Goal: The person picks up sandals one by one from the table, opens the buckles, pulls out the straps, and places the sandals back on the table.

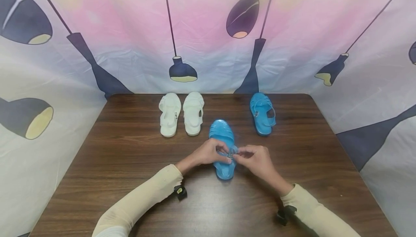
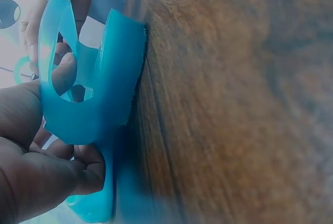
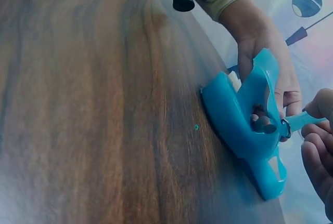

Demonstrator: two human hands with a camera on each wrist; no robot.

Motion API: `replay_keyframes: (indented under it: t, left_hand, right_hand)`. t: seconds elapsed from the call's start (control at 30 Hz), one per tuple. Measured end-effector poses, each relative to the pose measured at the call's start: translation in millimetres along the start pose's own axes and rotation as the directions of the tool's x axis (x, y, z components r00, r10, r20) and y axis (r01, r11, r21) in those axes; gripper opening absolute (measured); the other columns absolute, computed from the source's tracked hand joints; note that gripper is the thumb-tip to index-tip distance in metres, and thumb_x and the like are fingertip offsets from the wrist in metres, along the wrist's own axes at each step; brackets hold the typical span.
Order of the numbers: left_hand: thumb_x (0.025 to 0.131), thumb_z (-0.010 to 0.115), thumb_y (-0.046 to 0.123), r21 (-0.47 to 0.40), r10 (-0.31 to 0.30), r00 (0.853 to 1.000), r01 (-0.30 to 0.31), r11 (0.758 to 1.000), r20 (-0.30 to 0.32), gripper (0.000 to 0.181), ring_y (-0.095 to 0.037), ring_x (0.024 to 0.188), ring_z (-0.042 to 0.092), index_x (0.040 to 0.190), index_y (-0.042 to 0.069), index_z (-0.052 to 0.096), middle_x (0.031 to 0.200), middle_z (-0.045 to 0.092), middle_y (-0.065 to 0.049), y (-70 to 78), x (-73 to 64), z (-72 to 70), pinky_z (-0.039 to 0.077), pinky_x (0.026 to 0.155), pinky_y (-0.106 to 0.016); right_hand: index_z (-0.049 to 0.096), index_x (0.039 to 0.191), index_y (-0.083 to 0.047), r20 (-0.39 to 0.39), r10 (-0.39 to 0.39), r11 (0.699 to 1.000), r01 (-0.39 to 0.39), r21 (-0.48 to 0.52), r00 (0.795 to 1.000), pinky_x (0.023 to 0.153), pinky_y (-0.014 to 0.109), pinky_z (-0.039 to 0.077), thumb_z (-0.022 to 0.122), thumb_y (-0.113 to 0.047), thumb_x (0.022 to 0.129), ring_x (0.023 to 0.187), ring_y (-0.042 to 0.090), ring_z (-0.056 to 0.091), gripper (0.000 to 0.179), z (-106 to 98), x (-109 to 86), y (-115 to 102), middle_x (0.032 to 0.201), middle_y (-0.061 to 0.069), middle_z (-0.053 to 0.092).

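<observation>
A glossy blue jelly sandal (image 1: 221, 130) sits on the table, toe pointing away from me. My left hand (image 1: 210, 152) reaches over its side and grips it near the small metal buckle (image 3: 285, 128), thumb inside the strap opening. With thumb and fingers, my right hand (image 1: 258, 161) pinches the loose end of the blue ankle strap (image 3: 299, 121), which runs through the buckle in the right wrist view. In the left wrist view, the heel part (image 2: 70, 115) stands close and the left fingers curl around the sandal's side. Whether the buckle pin is in a hole cannot be seen.
Another blue sandal (image 1: 262, 116) stands at the back right of the wooden table (image 1: 130, 150). Two white sandals, a left one (image 1: 169, 116) and a right one (image 1: 193, 116), stand side by side at the back. A lamp-patterned cloth (image 1: 208, 31) hangs behind the table.
</observation>
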State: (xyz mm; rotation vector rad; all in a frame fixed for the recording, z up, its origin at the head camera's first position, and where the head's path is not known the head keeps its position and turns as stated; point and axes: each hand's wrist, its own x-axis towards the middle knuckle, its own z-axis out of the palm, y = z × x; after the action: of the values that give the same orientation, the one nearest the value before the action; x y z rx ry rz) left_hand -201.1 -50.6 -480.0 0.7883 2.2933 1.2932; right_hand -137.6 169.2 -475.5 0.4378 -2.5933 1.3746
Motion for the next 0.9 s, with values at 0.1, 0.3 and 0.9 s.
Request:
replay_keyframes:
  t: [0.1,0.3,0.9]
  left_hand:
    - [0.080,0.090,0.022,-0.001,-0.001,1.000,0.001,1.000,-0.002,0.022,-0.007,0.090,0.069,0.094,0.012,0.077,0.093,0.076,0.004,-0.1,1.2,-0.2,0.057,0.082,-0.025]
    - [0.080,0.090,0.020,-0.014,-0.007,1.000,0.007,1.000,0.000,0.021,-0.007,0.089,0.069,0.093,0.010,0.077,0.091,0.076,0.003,2.2,1.9,-1.1,0.057,0.080,-0.025]
    - [0.083,0.087,0.023,-0.027,-0.012,1.000,0.012,1.000,0.009,0.025,-0.015,0.104,0.070,0.103,0.013,0.079,0.101,0.077,0.004,-4.7,-2.2,-6.1,0.057,0.091,-0.034]
  right_hand:
    - [0.082,0.092,-0.011,-0.013,-0.019,1.000,0.019,-0.009,1.000,0.061,0.023,0.058,0.087,-0.013,0.081,0.067,0.004,0.068,0.012,0.4,0.4,-0.8,0.080,-0.005,0.076]
    - [0.082,0.092,-0.010,-0.037,-0.059,0.998,0.058,-0.026,0.998,0.062,0.022,0.059,0.087,-0.012,0.081,0.068,0.003,0.068,0.012,1.8,-0.5,0.5,0.083,-0.003,0.077]
    - [0.081,0.095,-0.014,0.063,0.018,0.994,-0.011,-0.106,0.998,0.071,0.025,0.059,0.087,-0.023,0.083,0.077,0.006,0.069,0.016,-36.6,5.9,5.4,0.087,-0.006,0.076]
